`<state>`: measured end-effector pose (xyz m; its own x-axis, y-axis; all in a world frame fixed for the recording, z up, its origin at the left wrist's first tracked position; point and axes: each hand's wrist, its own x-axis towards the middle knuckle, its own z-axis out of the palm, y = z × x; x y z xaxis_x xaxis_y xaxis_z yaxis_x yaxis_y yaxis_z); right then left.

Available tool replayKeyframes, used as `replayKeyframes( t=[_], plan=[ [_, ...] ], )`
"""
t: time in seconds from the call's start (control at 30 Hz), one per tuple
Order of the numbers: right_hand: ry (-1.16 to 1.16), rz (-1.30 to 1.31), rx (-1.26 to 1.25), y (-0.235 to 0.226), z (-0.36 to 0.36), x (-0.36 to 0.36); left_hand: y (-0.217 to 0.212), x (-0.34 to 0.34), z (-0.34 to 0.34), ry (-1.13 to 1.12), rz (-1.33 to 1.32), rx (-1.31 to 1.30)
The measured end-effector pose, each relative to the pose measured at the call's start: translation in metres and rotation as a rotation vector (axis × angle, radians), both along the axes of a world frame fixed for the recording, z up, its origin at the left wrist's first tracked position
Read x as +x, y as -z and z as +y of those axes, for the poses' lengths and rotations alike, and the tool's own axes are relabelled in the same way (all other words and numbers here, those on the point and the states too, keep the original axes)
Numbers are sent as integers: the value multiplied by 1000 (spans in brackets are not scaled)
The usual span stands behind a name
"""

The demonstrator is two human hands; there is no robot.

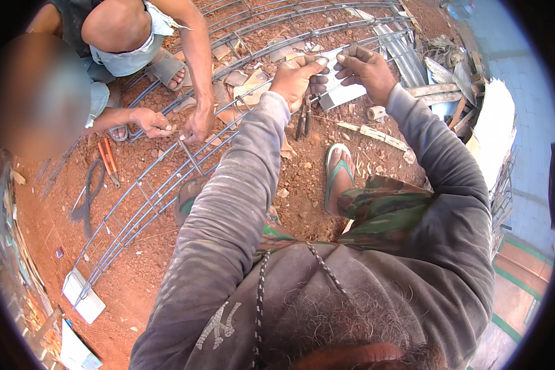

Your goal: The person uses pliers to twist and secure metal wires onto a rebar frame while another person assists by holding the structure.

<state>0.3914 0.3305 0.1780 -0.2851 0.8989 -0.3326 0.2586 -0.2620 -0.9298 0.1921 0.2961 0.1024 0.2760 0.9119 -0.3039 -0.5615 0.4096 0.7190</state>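
Observation:
Both my hands are raised over a curved cage of thin steel rods point(160, 196), close together at its far right part. My left hand point(297, 79) is closed, thumb pressed to the fingers. My right hand point(369, 73) pinches thumb against forefinger just beside it. Whatever is between the fingertips is too thin to make out. Below my left hand are dark-handled pincers point(303, 117), handles pointing toward me; I cannot tell if they hang on a rod or lie on the soil. A pale flat board point(342, 95) lies beneath the rods under my right hand.
A co-worker squats at the left, both hands point(176, 126) at the rods. Orange-handled pincers point(109, 161) and a dark strap loop point(94, 185) lie on red soil. Scrap wood point(444, 92) is piled at the right. A white block point(85, 296) sits under the cage's near end.

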Motion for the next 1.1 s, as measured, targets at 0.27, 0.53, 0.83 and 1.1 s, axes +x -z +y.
replayKeyframes(
  t=[0.27,0.53,0.83,1.1],
  plan=[
    [15,-11,31,-18,-15,-6,-16,17,-1,-63,62,146],
    [-22,-296,279,-23,-24,-18,-16,24,-3,-134,-48,135],
    [117,-433,220,-17,-25,-19,-13,44,-2,-363,-85,-285],
    [90,87,220,-36,-22,2,-2,63,5,-154,-767,-547]
  ],
)
